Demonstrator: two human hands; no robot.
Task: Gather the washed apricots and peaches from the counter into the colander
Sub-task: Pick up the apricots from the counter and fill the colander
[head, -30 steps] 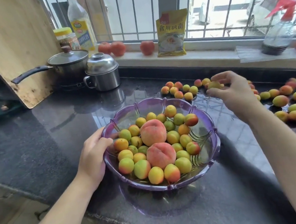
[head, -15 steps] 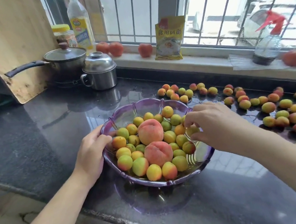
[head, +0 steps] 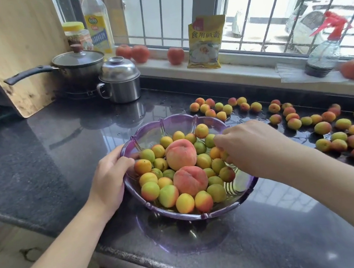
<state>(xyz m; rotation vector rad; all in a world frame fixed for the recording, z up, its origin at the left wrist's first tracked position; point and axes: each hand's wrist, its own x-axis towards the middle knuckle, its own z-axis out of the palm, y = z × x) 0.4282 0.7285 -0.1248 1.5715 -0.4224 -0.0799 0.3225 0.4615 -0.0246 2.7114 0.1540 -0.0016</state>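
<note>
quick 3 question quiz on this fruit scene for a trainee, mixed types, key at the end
1. True or false: the left hand grips the rim of the purple colander.
2. How many peaches lie in the colander? A) one B) two C) four
3. Fill in: most loose apricots on the counter lie to the colander's ____ side.

Key
1. True.
2. B; the second peach sits just in front of the first.
3. Right; the right hand is over the colander's right part, fingers down among the fruit.
</note>
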